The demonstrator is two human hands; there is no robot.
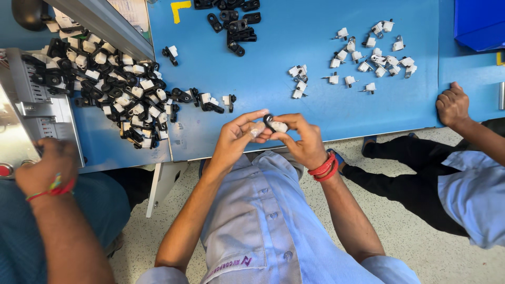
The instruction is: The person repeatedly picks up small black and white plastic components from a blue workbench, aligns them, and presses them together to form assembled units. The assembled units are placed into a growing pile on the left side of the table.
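At left, a large heap of joined black-and-white plastic clip assemblies (113,92), too many to count, lies on the blue worktable (273,58) as finished work. At centre, the left hand (236,139) and right hand (302,139) pinch one small black ring-ended clip with a white plastic block (273,124), over the table's near edge. About ten loose black clips (234,23) and roughly twenty-five white blocks (368,55) remain unjoined.
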